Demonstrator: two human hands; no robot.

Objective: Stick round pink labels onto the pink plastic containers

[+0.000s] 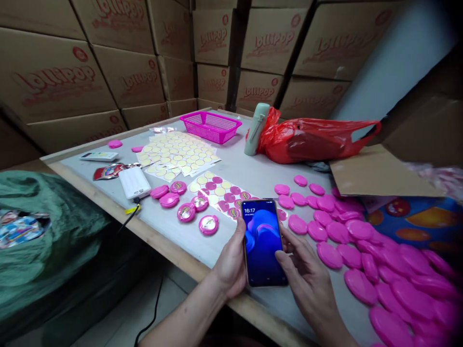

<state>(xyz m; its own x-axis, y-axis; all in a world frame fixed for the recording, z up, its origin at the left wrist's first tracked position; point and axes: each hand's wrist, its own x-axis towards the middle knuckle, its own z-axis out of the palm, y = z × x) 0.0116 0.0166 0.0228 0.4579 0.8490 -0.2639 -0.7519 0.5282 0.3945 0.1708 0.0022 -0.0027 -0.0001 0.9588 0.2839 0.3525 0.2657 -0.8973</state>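
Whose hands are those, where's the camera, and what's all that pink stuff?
There's no robot here, just a person's two bare hands. The one picture comes from a camera worn on that person's head, looking forward and down. The left hand holds a phone with its screen lit; the right hand is at the other edge, thumb over the screen. On the table, the pink stuff is round pieces and a basket. Sheets of round stickers and a red bag lie there too.
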